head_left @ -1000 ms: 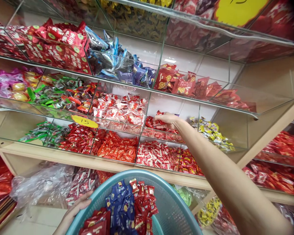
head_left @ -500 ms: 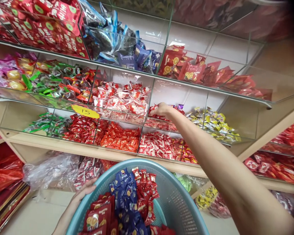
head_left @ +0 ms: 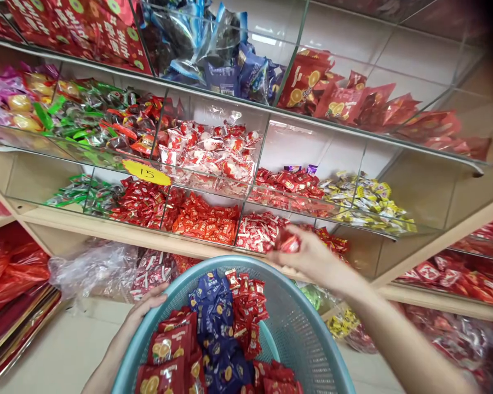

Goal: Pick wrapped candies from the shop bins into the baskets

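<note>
My left hand (head_left: 145,306) grips the left rim of a teal plastic basket (head_left: 312,306). Inside the basket lie larger red packets with orange slices (head_left: 168,347), dark blue wrapped candies (head_left: 216,323) and small red wrapped candies (head_left: 246,306). My right hand (head_left: 308,254), blurred by motion, is above the basket's back right rim, in front of the lowest shelf. Its fingers are closed on red wrapped candies (head_left: 288,241); how many cannot be told. Behind and above it, a bin holds similar red candies (head_left: 293,183).
Glass-fronted shelves (head_left: 238,191) of candy bins rise ahead. Yellow-wrapped candies (head_left: 365,194) and red-white candies (head_left: 213,148) fill neighbouring bins. A yellow price tag (head_left: 147,172) hangs on the middle shelf. Clear plastic bags (head_left: 94,271) lie under the shelves, and a red bag (head_left: 12,273) is at far left.
My right hand has left the red candy bin on the middle shelf and come down towards the basket with red candies in its fingers. My left hand stays on the rim. The view shifted slightly.
</note>
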`<act>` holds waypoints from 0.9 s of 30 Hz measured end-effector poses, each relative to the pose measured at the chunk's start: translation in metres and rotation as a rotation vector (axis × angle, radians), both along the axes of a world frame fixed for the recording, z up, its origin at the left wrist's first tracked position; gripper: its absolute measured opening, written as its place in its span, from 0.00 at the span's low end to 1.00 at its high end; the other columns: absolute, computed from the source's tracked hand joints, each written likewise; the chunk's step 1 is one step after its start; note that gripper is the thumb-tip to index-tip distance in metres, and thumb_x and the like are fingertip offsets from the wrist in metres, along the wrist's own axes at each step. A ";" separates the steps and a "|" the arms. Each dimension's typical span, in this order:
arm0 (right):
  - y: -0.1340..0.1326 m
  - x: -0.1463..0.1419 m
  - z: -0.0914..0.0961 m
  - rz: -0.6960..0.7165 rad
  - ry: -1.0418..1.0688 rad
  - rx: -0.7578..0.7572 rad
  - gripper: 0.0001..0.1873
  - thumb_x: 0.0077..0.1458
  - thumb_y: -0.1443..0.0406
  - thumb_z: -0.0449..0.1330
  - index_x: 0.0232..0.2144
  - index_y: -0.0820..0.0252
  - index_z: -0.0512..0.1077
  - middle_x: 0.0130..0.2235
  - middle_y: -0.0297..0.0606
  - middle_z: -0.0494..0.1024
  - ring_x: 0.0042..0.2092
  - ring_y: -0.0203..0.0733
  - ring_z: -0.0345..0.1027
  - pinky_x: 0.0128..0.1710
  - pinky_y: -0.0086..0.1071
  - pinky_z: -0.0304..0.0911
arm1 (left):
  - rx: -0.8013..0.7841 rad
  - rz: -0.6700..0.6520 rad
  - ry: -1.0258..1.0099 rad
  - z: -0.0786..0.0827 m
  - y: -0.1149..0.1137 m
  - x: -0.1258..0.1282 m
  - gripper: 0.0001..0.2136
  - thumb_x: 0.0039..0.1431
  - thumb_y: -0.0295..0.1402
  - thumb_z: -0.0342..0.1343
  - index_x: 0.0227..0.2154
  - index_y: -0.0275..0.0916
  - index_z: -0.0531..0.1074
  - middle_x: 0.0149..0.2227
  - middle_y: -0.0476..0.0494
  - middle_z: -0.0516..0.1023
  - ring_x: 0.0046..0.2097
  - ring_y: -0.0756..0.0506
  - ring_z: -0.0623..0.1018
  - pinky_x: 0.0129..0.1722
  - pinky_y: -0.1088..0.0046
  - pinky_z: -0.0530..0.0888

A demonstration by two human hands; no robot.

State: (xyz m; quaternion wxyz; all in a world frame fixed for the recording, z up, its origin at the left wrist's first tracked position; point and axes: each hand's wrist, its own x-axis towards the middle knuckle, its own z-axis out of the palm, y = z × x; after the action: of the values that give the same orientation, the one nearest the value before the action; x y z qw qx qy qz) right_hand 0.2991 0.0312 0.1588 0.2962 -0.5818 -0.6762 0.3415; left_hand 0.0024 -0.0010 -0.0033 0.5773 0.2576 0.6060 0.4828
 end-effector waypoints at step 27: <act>0.011 -0.048 -0.136 -0.003 -0.365 -0.024 0.17 0.40 0.57 0.61 0.32 0.61 0.65 0.30 0.37 0.71 0.33 0.40 0.63 0.29 0.29 0.52 | 0.056 -0.012 -0.091 -0.008 -0.003 -0.008 0.19 0.44 0.32 0.57 0.43 0.42 0.68 0.37 0.50 0.76 0.43 0.42 0.72 0.44 0.73 0.65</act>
State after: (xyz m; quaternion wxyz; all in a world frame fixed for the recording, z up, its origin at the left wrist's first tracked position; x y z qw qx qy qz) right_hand 0.2515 0.0422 0.0230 0.1620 -0.6385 -0.7138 0.2379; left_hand -0.0057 -0.0045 -0.0110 0.5997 0.2551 0.5639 0.5072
